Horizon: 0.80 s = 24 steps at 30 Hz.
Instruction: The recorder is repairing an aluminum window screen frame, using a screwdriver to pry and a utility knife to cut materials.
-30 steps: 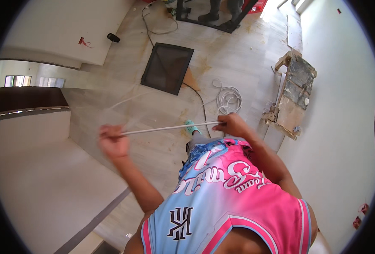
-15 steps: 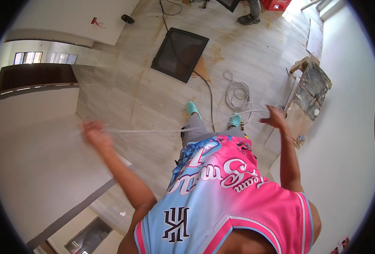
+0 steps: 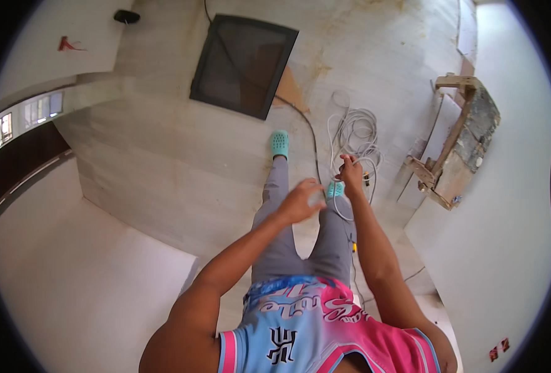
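A pale grey cable (image 3: 365, 124) lies in loose coils on the floor ahead of my feet, and some of its loops rise to my right hand. My right hand (image 3: 351, 173) is closed on the cable above my right shoe, with a loop hanging below it. To its left, a short gap away, my left hand (image 3: 303, 200) is in front of my legs with its fingers curved and apart. Nothing shows in that hand, though it is slightly blurred.
A dark framed panel (image 3: 244, 68) lies on the floor ahead, beside a brown flat piece (image 3: 293, 90) and a black cord (image 3: 303, 118). A worn wooden bench (image 3: 468, 140) stands along the right wall. My feet wear turquoise clogs (image 3: 280, 143). A low white wall (image 3: 101, 261) is at left.
My left hand has swung in from far left, and the cable stretched to it no longer shows there. My right hand has moved left over the coils. My view has shifted forward and down.
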### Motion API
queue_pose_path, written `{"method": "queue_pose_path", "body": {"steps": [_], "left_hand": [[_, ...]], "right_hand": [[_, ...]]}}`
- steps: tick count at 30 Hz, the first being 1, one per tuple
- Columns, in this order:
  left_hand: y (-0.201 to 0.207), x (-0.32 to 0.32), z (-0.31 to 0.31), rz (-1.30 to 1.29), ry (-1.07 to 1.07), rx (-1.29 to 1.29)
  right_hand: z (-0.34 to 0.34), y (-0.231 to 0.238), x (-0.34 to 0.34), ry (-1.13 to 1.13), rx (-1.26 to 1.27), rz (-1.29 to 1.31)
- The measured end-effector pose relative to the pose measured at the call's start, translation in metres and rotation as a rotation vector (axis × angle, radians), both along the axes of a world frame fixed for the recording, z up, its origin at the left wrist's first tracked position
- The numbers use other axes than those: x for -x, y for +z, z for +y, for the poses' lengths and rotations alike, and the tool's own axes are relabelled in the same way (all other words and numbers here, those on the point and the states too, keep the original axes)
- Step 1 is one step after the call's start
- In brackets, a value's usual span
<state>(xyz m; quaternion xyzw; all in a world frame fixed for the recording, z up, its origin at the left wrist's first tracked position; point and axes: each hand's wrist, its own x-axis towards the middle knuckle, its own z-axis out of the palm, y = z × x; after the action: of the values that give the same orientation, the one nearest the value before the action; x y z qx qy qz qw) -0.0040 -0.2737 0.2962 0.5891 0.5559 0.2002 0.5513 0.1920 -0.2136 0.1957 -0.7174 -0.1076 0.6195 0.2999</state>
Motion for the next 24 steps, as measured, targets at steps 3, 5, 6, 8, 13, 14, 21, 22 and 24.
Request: {"method": "queue_pose_path", "body": {"steps": [3,5,6,8,13,14,21,22,24], "left_hand": [[-0.113,0.063,-0.013,0.153,0.383,0.447],[-0.175,0.103,-0.027,0.161,0.634,0.658],[-0.206,0.128,-0.039,0.106,0.787,0.762],[-0.264,0.155,-0.044,-0.012,0.88,0.836],[-0.404,0.218,-0.018,0.089,0.993,0.874],[-0.429,0.231,-0.006,0.117,1.003,0.877],[-0.535,0.224,0.086,-0.102,1.642,0.599],[-0.544,0.224,0.097,-0.077,1.706,0.584],[-0.559,0.237,0.103,-0.176,1.668,0.604]], "right_hand": [[-0.002,-0.088,-0.011,0.549,0.117,-0.411],[0.001,-0.146,-0.015,0.56,0.1,-0.538],[0.004,-0.17,-0.004,0.532,0.096,-0.502],[0.008,-0.215,-0.003,0.546,0.098,-0.47],[-0.012,-0.298,0.021,0.929,0.111,-0.391],[-0.021,-0.305,0.033,0.928,0.123,-0.381],[0.039,-0.353,0.109,1.014,-0.608,-0.903],[0.062,-0.371,0.122,0.919,-0.649,-0.788],[0.111,-0.406,0.161,0.802,-0.525,-0.579]]}}
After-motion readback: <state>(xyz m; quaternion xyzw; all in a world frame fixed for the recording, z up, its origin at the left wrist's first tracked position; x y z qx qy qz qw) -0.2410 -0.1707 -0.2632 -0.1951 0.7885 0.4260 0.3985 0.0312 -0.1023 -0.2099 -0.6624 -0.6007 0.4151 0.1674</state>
